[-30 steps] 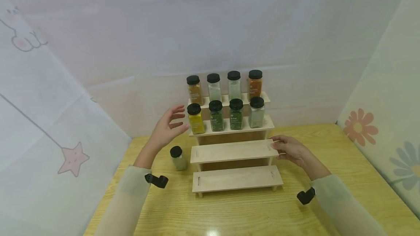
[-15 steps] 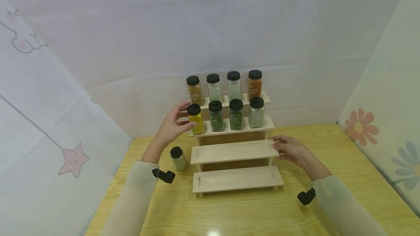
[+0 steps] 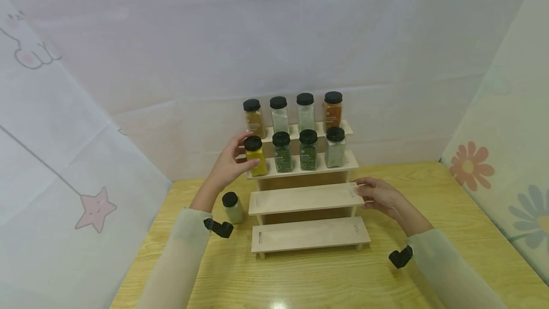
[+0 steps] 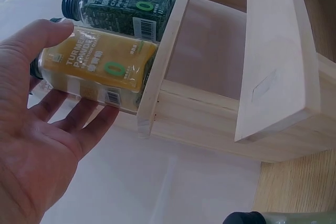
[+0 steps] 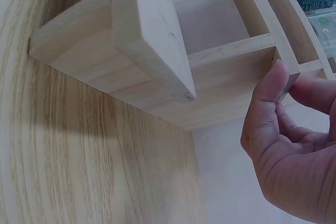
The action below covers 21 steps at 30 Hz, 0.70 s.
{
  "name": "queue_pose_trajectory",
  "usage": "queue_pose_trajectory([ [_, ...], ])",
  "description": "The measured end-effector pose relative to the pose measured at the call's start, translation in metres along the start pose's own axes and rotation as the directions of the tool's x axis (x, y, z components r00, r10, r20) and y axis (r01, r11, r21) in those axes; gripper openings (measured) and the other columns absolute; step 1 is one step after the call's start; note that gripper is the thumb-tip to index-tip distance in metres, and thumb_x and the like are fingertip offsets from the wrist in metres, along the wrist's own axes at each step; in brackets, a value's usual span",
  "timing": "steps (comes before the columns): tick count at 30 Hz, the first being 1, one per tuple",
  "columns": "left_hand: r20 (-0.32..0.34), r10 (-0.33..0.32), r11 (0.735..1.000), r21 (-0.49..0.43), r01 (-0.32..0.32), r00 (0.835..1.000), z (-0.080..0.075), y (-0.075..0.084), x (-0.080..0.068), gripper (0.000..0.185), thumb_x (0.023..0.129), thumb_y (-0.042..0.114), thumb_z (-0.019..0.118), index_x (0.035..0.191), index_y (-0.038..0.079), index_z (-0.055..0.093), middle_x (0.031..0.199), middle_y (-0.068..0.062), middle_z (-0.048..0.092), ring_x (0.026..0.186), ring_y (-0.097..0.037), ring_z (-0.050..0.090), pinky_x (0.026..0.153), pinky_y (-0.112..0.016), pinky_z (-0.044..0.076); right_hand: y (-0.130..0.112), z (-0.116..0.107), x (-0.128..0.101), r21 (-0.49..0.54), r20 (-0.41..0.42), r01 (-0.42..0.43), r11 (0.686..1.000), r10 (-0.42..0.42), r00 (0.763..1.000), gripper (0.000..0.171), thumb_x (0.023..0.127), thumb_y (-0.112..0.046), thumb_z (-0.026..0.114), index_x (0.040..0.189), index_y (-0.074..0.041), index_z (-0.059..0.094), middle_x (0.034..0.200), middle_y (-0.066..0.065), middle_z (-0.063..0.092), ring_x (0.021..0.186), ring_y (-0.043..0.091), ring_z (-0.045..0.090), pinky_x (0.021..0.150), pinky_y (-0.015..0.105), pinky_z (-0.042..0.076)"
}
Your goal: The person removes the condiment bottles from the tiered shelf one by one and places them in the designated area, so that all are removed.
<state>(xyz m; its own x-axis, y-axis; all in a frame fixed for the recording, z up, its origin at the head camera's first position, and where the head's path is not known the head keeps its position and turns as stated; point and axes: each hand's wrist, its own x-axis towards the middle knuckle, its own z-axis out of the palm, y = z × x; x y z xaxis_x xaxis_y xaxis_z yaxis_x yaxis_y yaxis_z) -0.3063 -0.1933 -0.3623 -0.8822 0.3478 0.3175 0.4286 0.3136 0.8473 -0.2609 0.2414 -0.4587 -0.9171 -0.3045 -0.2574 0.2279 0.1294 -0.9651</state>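
Observation:
A stepped wooden rack [image 3: 304, 198] stands on the table with black-capped spice jars on its two upper tiers. My left hand [image 3: 233, 163] is at the yellow jar [image 3: 256, 159] on the left end of the second tier. In the left wrist view its thumb [image 4: 50, 32] lies on this yellow jar [image 4: 100, 66] and the fingers [image 4: 79, 116] reach round its far side. My right hand [image 3: 378, 196] pinches the right end of the bare third tier; in the right wrist view the thumb [image 5: 273, 85] presses on that shelf corner [image 5: 283, 61].
A pale jar [image 3: 233, 208] stands alone on the wooden table [image 3: 326, 275], left of the rack. Two green jars [image 3: 283, 152] and a grey one [image 3: 335, 148] share the yellow jar's tier. The lowest tier [image 3: 310, 234] is bare. White cloth walls close in behind and on both sides.
My left hand has moved right from open air onto the yellow jar and closed round it. The right hand has stayed on the shelf end.

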Motion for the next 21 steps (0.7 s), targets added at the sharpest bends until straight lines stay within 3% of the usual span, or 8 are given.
queue_pose_trajectory([
  [6, -0.015, -0.003, 1.0, 0.013, 0.003, 1.0, 0.0002, -0.0026, -0.0002, 0.072, 0.09, 0.015, 0.078, 0.153, 0.02, 0.042, 0.137, -0.015, 0.052, 0.119, -0.037, 0.059, 0.104, -0.057, 0.046, 0.0005, 0.0003, 0.0005, 0.008, 0.012, -0.002, 1.0, 0.002, 1.0, 0.059, 0.104, -0.02, 0.06, 0.15, 0.005, 0.033, 0.106, 0.005, 0.046, 0.085, 0.015, 0.049, 0.074, 0.03, 0.057],
  [21, -0.037, -0.022, 0.999, -0.035, 0.021, 0.999, -0.0016, 0.0012, -0.0011, 0.072, 0.089, 0.012, 0.08, 0.151, 0.019, 0.046, 0.137, -0.017, 0.054, 0.117, -0.037, 0.059, 0.098, -0.052, 0.051, -0.0009, -0.0005, -0.0001, 0.011, -0.001, -0.003, 1.0, 0.003, 1.0, 0.058, 0.104, -0.018, 0.059, 0.15, 0.006, 0.034, 0.107, 0.005, 0.046, 0.086, 0.016, 0.048, 0.073, 0.029, 0.057],
])
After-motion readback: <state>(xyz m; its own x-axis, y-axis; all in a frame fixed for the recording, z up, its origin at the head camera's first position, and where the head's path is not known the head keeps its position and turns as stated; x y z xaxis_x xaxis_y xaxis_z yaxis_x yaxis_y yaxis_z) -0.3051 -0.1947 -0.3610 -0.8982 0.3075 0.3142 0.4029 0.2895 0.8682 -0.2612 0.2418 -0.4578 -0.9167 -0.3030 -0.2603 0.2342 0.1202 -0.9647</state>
